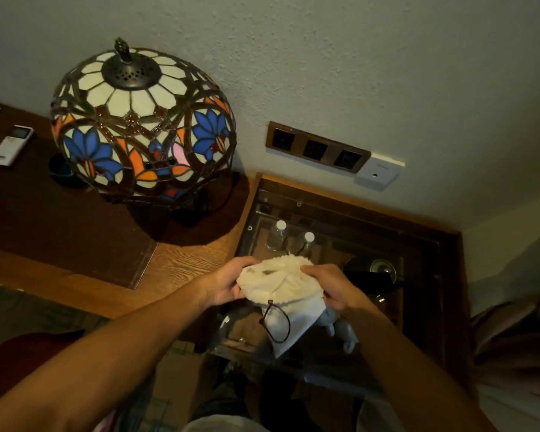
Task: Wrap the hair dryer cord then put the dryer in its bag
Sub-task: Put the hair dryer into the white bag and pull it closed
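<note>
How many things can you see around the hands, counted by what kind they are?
Hands: 2, left and right
Cloth bag: 1
Water bottles: 2
Stained-glass lamp: 1
Remote control: 1
Kettle: 1
Total: 8

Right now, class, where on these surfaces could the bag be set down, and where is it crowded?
Bare wood lies between the lamp and the glass-topped table, just left of the hands holding the bag. The dark mat in front of the remote is free too. Under the lamp is crowded.
</note>
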